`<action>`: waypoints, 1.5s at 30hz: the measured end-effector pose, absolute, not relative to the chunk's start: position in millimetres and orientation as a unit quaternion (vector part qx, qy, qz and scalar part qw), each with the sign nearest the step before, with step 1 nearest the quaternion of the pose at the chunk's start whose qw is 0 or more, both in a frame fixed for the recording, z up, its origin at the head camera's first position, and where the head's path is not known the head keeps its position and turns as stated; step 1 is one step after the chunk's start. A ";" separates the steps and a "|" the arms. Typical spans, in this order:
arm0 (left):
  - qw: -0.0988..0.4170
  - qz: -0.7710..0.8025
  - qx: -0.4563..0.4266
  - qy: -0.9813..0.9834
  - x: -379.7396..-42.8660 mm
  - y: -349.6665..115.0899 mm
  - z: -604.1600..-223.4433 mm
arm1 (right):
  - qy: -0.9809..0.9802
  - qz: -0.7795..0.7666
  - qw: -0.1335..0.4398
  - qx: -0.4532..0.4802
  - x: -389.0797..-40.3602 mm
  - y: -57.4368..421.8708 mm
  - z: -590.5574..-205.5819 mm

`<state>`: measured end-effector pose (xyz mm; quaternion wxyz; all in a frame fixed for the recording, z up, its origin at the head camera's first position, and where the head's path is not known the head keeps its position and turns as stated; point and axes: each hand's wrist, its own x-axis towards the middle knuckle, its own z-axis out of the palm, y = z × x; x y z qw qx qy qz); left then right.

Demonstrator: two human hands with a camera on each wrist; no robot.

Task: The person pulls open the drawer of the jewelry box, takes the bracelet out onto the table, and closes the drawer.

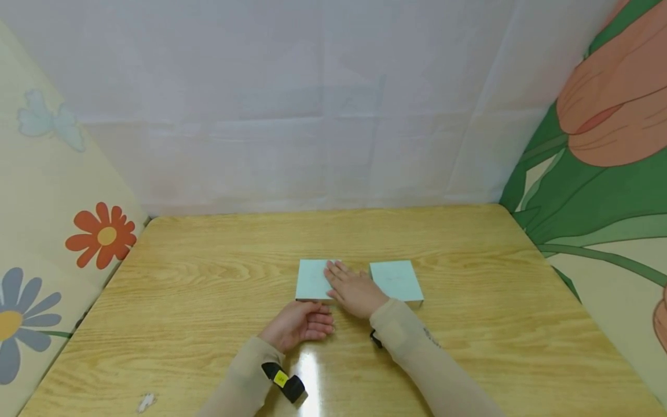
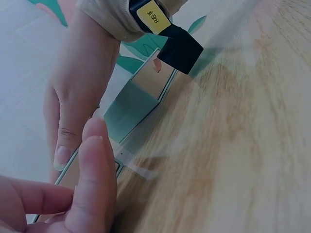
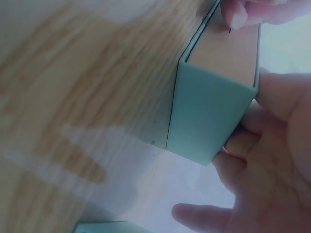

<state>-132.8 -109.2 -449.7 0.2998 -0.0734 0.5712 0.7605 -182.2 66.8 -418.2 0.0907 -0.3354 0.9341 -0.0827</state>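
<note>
Two pale green boxes rest side by side on the table. My right hand [image 1: 356, 291] lies with its fingers spread over the top of the left box [image 1: 311, 279]; its wrist passes in front of the right box [image 1: 397, 280]. Just before the left box's front side is my left hand [image 1: 302, 325], palm turned inward, fingers loosely bent. The right wrist view shows left fingertips [image 3: 238, 18] right at the box's tan front panel [image 3: 226, 51], beside a small dark mark. In the left wrist view the other box [image 2: 133, 107] shows an orange half-round spot on its tan side.
The wood-grain table [image 1: 219, 260] runs back to a white cloth [image 1: 260, 116]. Painted panels with flowers stand at the left and right. A small whitish patch [image 1: 146, 402] marks the table's near left. Black straps [image 1: 283, 382] circle the wrists.
</note>
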 end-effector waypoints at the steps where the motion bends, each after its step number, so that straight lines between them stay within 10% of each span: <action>1: 0.299 0.761 -0.074 0.570 -132.5 -109.3 -449.5 | 0.934 -0.082 0.092 -0.336 -181.9 66.8 -417.6; 45: 0.301 0.759 -0.078 0.572 -118.3 -105.0 -448.3 | 0.926 -0.123 0.090 -0.346 -181.7 67.6 -420.3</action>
